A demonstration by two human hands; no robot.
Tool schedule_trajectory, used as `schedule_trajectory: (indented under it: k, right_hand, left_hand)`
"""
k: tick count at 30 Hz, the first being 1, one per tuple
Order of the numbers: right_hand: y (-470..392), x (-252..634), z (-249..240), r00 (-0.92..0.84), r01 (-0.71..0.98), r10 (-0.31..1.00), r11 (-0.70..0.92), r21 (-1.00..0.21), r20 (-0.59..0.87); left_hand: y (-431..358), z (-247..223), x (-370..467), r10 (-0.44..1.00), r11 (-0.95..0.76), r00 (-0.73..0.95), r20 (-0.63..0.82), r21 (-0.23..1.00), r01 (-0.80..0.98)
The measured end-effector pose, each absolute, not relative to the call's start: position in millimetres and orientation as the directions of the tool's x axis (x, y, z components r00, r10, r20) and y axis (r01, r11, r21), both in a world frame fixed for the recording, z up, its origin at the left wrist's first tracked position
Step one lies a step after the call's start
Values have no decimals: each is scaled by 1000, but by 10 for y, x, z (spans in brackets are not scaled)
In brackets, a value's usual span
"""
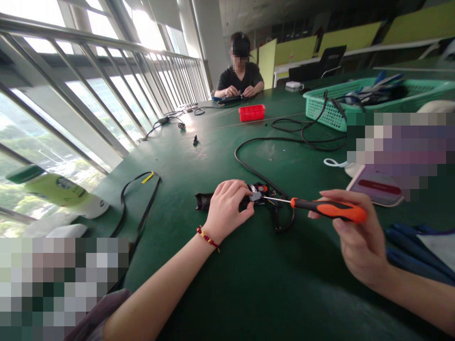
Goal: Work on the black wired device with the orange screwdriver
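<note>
My left hand (231, 206) is closed around an opened black device (204, 201) lying on the green table (192, 289), and its thumb and forefinger pinch a small grey part (256, 196) at the exposed inside. An orange and black screwdriver (327, 209) is held by the handle in my right hand (359, 237). Its thin shaft points left, with the tip at or close to the grey part; exact contact is too small to tell. Wires and an orange piece show inside the device, and a black handle-like frame (279, 222) extends below it.
A black cable (249, 166) loops behind the device towards a green basket (325, 111). Farther back are a red tray (251, 112) and a seated person (240, 71). A black strap (142, 218) and bottle (60, 192) lie left; a phone (377, 185) and blue gloves (408, 246) lie right.
</note>
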State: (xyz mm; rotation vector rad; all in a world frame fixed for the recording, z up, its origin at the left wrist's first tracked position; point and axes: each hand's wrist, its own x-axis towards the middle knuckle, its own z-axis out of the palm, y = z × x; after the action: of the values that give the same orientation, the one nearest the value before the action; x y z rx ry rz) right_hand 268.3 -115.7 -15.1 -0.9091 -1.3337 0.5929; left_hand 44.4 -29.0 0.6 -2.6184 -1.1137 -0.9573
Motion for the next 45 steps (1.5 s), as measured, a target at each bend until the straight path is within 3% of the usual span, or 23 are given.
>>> schedule_trajectory:
  k: [5,10,16,20,25,30,34,38,42,45]
  right_hand:
    - [-1154,2690,-121,27,97,846,528,-844,532]
    - [-1150,2716,-136,81,211,795,576,-789,602]
    - [-1148,2751,-120,-153,204,832,555,-806,534]
    - [-1162,2727,-126,-80,179,879,476,-861,469]
    - [-1163,2686,-119,107,201,802,561,-803,587]
    - [-1164,2696,-119,-11,183,853,514,-838,521]
    - [-1166,2698,-114,89,250,800,558,-791,593]
    - [-1171,2690,-101,-2,227,827,548,-805,562]
    - [-1167,2683,-96,87,282,775,583,-762,626]
    - [-1167,2682,-91,46,297,780,586,-754,625]
  left_hand:
    - [-290,8,445,607,-715,529,594,116,690]
    - [-293,11,448,608,-712,528,593,112,693]
    - [-292,15,449,603,-714,532,595,104,692]
    - [-294,18,449,597,-720,537,595,103,686]
    - [-293,17,455,601,-717,531,597,109,688]
    - [-297,22,459,601,-719,534,594,110,686]
    - [-296,17,454,606,-715,530,593,114,690]
    - [-290,8,450,605,-717,536,589,111,688]
    - [-286,5,450,610,-714,533,586,115,691]
    - [-284,3,449,604,-719,538,588,111,686]
